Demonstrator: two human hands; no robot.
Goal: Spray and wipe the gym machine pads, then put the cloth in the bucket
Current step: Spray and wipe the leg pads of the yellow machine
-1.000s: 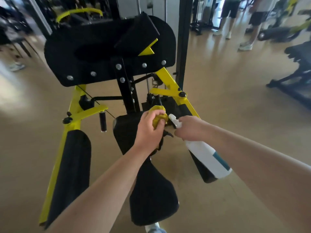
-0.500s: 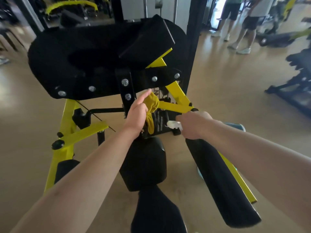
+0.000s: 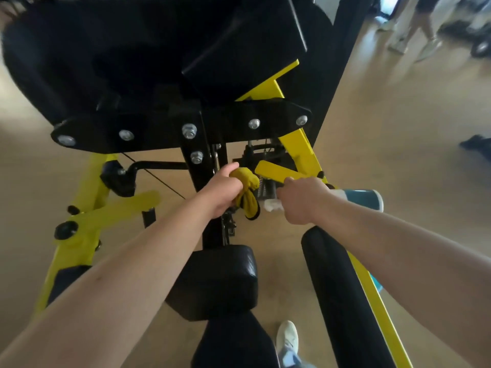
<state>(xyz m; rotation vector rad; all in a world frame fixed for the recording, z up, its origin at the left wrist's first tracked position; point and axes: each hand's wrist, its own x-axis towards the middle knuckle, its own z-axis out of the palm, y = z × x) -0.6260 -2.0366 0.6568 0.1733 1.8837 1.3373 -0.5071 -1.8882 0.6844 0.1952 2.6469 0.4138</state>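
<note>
My left hand point(image 3: 221, 192) grips a crumpled yellow cloth point(image 3: 247, 192) in front of the machine's black centre post. My right hand point(image 3: 303, 200) holds a white and teal spray bottle point(image 3: 356, 199); its white nozzle pokes out left of my fist, and its base points right. A large black chest pad point(image 3: 132, 62) fills the top of the view above both hands. Below them sit a small black seat pad point(image 3: 220, 280) and a long black arm pad point(image 3: 342, 296) on the right. The bucket is not in view.
The machine's yellow frame point(image 3: 87, 216) spreads left and right of the post. Another black pad point(image 3: 62, 282) shows at lower left. My white shoe point(image 3: 287, 338) stands on the wooden floor. People point(image 3: 414, 30) walk at the top right, near other dark equipment point(image 3: 475, 144).
The view has closed in on the machine, so the chest pad looms larger. Both hands rose from the seat pad towards the post, still holding cloth and bottle.
</note>
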